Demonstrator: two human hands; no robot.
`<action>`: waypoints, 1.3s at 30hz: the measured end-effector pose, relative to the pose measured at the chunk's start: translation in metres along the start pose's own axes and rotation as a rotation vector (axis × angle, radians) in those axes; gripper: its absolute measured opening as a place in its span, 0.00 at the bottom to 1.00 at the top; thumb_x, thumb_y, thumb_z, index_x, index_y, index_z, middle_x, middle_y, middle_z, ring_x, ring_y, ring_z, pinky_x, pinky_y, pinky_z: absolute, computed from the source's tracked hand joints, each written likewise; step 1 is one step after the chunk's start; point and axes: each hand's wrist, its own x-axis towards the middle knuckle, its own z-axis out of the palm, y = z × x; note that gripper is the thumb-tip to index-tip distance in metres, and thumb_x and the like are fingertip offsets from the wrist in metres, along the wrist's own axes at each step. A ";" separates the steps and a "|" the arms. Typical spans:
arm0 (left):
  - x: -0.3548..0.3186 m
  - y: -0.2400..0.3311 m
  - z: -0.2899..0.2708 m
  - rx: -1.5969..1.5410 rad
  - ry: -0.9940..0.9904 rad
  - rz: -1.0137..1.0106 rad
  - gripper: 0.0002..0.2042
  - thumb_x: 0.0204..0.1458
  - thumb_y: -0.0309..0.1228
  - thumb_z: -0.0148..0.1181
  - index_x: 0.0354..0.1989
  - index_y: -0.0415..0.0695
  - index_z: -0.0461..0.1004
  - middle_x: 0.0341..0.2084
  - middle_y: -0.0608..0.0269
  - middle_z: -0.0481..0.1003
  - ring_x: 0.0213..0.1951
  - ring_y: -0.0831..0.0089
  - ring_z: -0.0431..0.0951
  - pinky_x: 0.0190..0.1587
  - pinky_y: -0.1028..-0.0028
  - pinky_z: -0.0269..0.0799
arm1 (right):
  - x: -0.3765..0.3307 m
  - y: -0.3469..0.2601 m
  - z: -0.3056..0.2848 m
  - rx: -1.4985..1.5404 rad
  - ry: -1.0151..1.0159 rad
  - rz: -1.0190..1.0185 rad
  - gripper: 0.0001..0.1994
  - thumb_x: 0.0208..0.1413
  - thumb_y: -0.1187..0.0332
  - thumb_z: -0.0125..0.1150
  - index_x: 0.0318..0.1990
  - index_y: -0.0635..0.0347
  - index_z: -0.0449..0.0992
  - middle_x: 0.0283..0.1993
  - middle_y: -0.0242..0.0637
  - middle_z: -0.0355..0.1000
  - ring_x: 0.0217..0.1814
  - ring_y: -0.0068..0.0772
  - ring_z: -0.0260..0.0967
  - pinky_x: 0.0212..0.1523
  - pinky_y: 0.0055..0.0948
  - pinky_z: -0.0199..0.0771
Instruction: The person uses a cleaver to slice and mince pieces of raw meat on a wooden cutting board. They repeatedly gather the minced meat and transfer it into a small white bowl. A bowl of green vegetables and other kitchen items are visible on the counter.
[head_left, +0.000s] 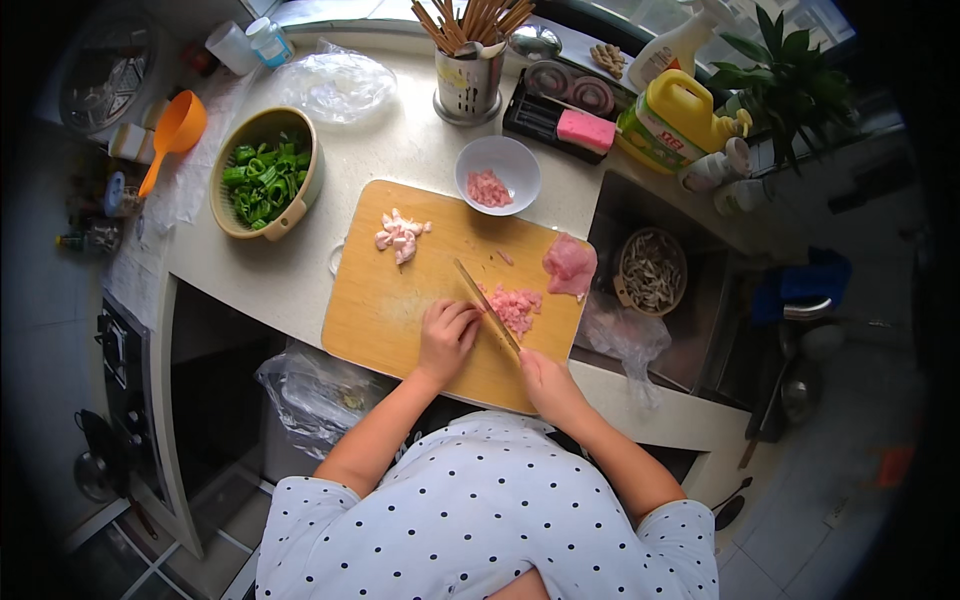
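My right hand (550, 385) grips the handle of a kitchen knife (487, 307), whose blade slants up and left across the wooden cutting board (375, 290). Against the blade's left side, the fingers of my left hand (448, 338) are curled together; what they press on is hidden. Diced pink meat (516, 308) is heaped just right of the blade. A larger raw meat slice (570, 265) lies at the board's right edge. Whitish, fatty pieces (402, 236) sit at its upper left. Beyond the board, a white bowl (513, 165) holds more diced meat.
A colander (312, 190) of cut green peppers stands left. Behind are a utensil holder (468, 90), a pink sponge (586, 131) and a yellow jug (665, 120). The sink (700, 340) at right holds a basket (682, 290) of greyish strips; a plastic bag (625, 335) drapes its edge.
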 end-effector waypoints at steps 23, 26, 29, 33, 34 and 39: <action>-0.009 -0.008 -0.014 -0.165 0.045 -0.089 0.09 0.44 0.20 0.64 0.36 0.40 0.78 0.37 0.57 0.76 0.44 0.58 0.74 0.47 0.63 0.70 | 0.013 -0.006 -0.011 0.052 -0.038 0.043 0.20 0.66 0.57 0.42 0.43 0.67 0.74 0.39 0.60 0.72 0.44 0.61 0.71 0.44 0.42 0.71; -0.008 -0.009 -0.008 -0.127 0.023 -0.064 0.09 0.42 0.20 0.65 0.34 0.40 0.78 0.36 0.59 0.76 0.42 0.59 0.74 0.46 0.64 0.69 | -0.003 -0.007 -0.010 0.052 -0.044 -0.012 0.20 0.66 0.58 0.42 0.44 0.68 0.74 0.39 0.60 0.72 0.45 0.61 0.71 0.44 0.42 0.71; -0.007 -0.008 -0.002 -0.074 0.039 -0.049 0.08 0.41 0.21 0.65 0.32 0.40 0.78 0.35 0.60 0.76 0.41 0.59 0.74 0.46 0.64 0.69 | -0.015 -0.002 -0.007 0.043 -0.050 -0.027 0.20 0.66 0.58 0.43 0.45 0.68 0.74 0.40 0.60 0.73 0.45 0.61 0.71 0.45 0.43 0.71; -0.006 -0.005 0.001 -0.028 0.070 -0.040 0.08 0.40 0.22 0.65 0.31 0.40 0.78 0.35 0.60 0.76 0.41 0.59 0.73 0.46 0.64 0.68 | -0.021 -0.002 -0.004 0.028 -0.048 -0.006 0.20 0.66 0.57 0.43 0.47 0.67 0.74 0.41 0.59 0.74 0.46 0.62 0.71 0.46 0.46 0.71; -0.005 -0.004 0.001 -0.021 0.064 -0.037 0.08 0.40 0.22 0.65 0.31 0.40 0.77 0.35 0.59 0.76 0.42 0.58 0.73 0.46 0.64 0.68 | -0.021 0.000 -0.001 0.020 -0.035 -0.015 0.20 0.66 0.57 0.44 0.47 0.67 0.74 0.41 0.60 0.73 0.45 0.62 0.71 0.46 0.47 0.71; -0.010 -0.013 0.005 -0.012 0.025 -0.040 0.10 0.39 0.19 0.64 0.33 0.37 0.77 0.35 0.54 0.76 0.43 0.54 0.73 0.47 0.62 0.70 | 0.008 0.003 0.019 0.005 -0.029 -0.033 0.19 0.65 0.56 0.44 0.45 0.65 0.74 0.38 0.62 0.73 0.42 0.65 0.70 0.44 0.50 0.71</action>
